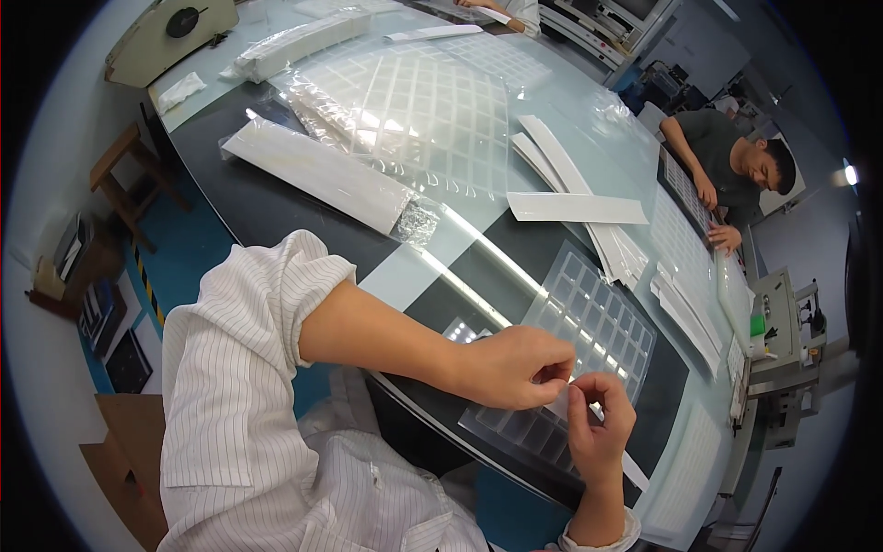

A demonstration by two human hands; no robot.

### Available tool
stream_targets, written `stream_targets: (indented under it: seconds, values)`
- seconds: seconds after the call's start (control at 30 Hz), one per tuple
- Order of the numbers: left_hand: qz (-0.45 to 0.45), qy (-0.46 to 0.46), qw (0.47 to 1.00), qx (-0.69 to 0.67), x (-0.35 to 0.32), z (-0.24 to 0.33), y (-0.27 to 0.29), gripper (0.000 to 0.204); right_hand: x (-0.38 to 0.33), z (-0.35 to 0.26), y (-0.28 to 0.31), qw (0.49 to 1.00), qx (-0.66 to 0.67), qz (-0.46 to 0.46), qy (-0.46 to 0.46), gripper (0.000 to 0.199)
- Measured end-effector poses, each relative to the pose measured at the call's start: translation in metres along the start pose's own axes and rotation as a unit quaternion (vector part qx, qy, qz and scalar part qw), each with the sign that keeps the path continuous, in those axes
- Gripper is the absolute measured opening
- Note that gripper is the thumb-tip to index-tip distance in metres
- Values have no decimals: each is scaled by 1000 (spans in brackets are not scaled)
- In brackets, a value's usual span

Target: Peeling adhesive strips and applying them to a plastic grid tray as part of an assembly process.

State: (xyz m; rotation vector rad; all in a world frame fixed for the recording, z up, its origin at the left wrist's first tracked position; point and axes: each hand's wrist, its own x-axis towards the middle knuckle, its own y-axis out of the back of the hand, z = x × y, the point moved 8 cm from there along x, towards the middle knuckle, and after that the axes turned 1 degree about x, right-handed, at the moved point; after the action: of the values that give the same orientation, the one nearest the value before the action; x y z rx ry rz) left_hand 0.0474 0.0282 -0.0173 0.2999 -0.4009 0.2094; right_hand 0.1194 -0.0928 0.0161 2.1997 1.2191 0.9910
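Both hands meet over the near edge of the worktop [276, 216], above a clear moulded plastic tray [589, 322] divided into a grid of shallow rectangular pockets. The left hand [515, 368] and the right hand [598, 423] pinch a thin white strip [563, 401] between them, fingers closed on it at thumb and fingertips; the strip's long tail runs out below the right hand toward the near right edge. It looks like a flexible paper or film piece, matte and flat.

As far as can be judged, the work is partway along: the tray's pockets catch the light and whether they are filled cannot be told, while loose white strips [575, 207] lie fanned and stacked toward the right edge, apparently unhandled. A long white packet with a crinkled foil end [322, 175] lies near the left edge, and beyond it, toward the far edge, glossy clear bags holding more gridded trays [414, 110] are piled, creased and reflective. The worktop itself is dark and glassy with a pale translucent sheet over much of it.

At the far right edge another person [727, 166] bends over a similar tray.
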Motion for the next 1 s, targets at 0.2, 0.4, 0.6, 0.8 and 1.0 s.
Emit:
stream_targets:
  seconds: [0.2, 0.4, 0.6, 0.8, 1.0]
  values:
    - [0, 6, 1000, -18, 1, 2, -6, 14, -1, -11, 6, 999, -9, -3, 46, 10]
    - [-10, 52, 999, 10, -1, -2, -8, 9, 5, 8, 29, 991, 126, -4, -54, 5]
    - [-95, 41, 994, 42, -4, 3, -15, 6, 7, 60, 33, 983, 68, -43, -165, 7]
    - [-131, -44, 984, 109, -8, 15, -21, 10, 3, 59, 16, 975, 67, -117, -177, 10]
    - [-134, -126, 969, 165, -13, 23, -31, 17, -2, 59, 10, 970, 87, -137, -182, 13]
